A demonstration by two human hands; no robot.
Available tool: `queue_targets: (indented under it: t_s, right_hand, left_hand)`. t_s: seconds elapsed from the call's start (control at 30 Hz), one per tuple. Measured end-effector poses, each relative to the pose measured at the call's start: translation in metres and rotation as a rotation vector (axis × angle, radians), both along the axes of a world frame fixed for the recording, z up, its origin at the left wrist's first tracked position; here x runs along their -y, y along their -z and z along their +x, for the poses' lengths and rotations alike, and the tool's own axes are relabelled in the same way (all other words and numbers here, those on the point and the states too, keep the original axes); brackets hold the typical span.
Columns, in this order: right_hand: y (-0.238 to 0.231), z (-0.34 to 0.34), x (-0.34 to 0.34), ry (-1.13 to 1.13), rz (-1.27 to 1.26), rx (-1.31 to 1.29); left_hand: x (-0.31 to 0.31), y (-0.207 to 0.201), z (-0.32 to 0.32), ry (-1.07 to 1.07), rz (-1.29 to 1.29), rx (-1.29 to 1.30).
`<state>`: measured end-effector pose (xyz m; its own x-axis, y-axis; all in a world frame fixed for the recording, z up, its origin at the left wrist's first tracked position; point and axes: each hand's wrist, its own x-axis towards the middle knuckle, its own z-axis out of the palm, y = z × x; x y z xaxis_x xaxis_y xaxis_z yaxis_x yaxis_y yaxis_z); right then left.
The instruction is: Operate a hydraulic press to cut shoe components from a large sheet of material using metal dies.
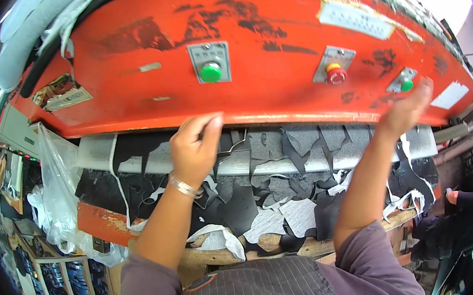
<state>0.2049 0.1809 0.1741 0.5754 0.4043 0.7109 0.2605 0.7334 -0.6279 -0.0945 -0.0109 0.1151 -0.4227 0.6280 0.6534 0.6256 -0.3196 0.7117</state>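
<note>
Both my hands are raised in front of an orange machine front with scuffed paint. My left hand, a metal bracelet on its wrist, is near the panel's lower edge, below the left green push button. Its fingers reach forward, thumb apart, with nothing in them. My right hand has its fingers stretched up beside the right green button; whether it touches the button I cannot tell. Beneath the panel lie cut black sheet scraps and pale-backed pieces on the machine bed.
A red stop knob sits between the two green buttons. Clear plastic sheeting hangs at the left, above a rack of blue and dark items. At the right a person in dark clothes is close by. A worn wooden edge fronts the bed.
</note>
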Motion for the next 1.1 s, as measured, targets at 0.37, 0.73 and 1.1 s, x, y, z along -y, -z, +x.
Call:
queue_targets:
  t_s: [0.37,0.73,1.1]
  right_hand:
    - [0.0,0.07,0.056,0.201,-0.02,0.099]
    - [0.139,-0.042,0.33,-0.817,-0.427,1.586]
    - [0.09,-0.076,0.29,-1.103,-0.905,1.933]
  left_hand:
    - [0.066,-0.062,0.046,-0.008,0.017,-0.411]
    - [0.243,0.085,0.057,0.054,-0.611,-0.416]
    - [0.231,0.07,0.029,0.089,-0.702,-0.371]
